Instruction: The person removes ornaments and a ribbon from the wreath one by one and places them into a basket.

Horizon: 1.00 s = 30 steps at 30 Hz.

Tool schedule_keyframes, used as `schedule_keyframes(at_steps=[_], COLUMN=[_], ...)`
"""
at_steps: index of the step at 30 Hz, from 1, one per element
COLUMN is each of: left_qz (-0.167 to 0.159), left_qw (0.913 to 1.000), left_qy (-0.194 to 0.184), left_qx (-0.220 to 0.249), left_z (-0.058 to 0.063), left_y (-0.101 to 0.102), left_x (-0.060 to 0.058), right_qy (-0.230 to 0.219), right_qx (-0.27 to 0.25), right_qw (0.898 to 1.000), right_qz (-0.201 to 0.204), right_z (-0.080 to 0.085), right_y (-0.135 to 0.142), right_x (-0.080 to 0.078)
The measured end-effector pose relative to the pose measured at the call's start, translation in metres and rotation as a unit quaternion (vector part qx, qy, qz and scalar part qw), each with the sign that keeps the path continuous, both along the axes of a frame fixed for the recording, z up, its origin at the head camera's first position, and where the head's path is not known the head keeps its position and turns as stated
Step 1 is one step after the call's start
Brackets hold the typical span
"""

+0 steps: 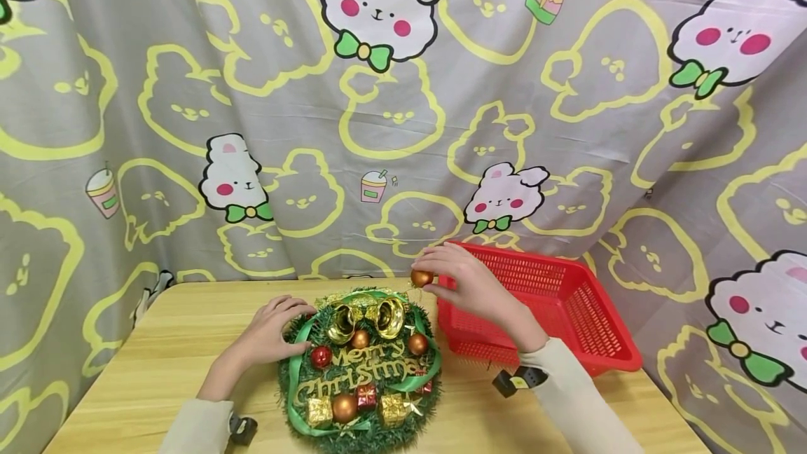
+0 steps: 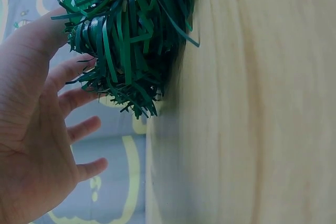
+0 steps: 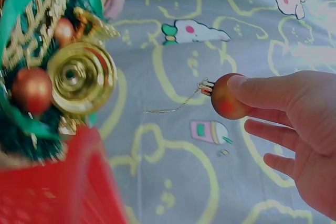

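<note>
Copper ball (image 1: 422, 277): is being held up near the far edge of the wooden table (image 1: 170, 342), between the upper right of the wreath (image 1: 378, 438) and the left end of the red basket (image 1: 605, 310), as seen from the head.
Ball's axis: is being marked by a metal cap (image 3: 207, 87), which is being pointed away from the palm, toward the wreath's side of the right wrist view; a thin cord (image 3: 167, 110) is being hung slackly from it.
Right hand (image 1: 463, 282): the ball is being pinched between thumb and forefinger, while the other fingers are being held loosely extended.
Left hand (image 1: 272, 333): relaxed, spread fingers are being rested against the wreath's left rim; some fingertips are being hidden by green tinsel in the left wrist view.
Wreath's direction: it is being supported on the table, its top, with two gold bells (image 1: 389, 317), being pointed toward the patterned curtain (image 1: 403, 139); the gold "Merry Christmas" lettering (image 1: 362, 372) is being shown upright to the wearer, rising slightly rightward.
Trimmings: a green ribbon (image 1: 294, 370), a red bauble (image 1: 321, 356) and small gift boxes (image 1: 319, 412) are being displayed.
Red basket: is being stood right of the wreath, opening upward.
</note>
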<state>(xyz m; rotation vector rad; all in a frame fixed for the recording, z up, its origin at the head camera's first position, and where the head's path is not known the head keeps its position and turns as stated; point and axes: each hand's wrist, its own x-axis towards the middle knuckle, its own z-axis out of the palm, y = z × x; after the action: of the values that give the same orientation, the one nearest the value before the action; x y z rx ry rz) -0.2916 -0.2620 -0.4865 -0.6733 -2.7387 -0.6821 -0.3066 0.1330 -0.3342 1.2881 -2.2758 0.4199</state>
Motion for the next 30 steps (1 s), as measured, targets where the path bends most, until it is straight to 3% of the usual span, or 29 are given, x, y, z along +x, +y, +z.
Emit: schedule_keyframes(at_steps=[11, 16, 24, 30], left_qz=[-0.001, -0.009, -0.007, -0.006], left_qw=[1.0000, 0.9999, 0.9999, 0.9999], left_qy=[0.005, 0.013, 0.006, 0.013], left_qx=[-0.003, -0.005, 0.005, 0.001], left_z=[0.000, -0.002, -0.002, 0.000], left_y=[-0.001, 0.000, 0.002, 0.002], left_x=[-0.001, -0.001, 0.001, 0.000], right_qy=[-0.008, -0.002, 0.013, 0.023], right_qx=[0.041, 0.072, 0.081, 0.084], right_qw=[0.999, 0.997, 0.997, 0.996], right_qz=[-0.010, -0.010, 0.005, -0.002], right_z=[0.040, 0.051, 0.058, 0.045], right_y=[0.034, 0.047, 0.063, 0.078], right_x=[-0.018, -0.025, -0.034, -0.051])
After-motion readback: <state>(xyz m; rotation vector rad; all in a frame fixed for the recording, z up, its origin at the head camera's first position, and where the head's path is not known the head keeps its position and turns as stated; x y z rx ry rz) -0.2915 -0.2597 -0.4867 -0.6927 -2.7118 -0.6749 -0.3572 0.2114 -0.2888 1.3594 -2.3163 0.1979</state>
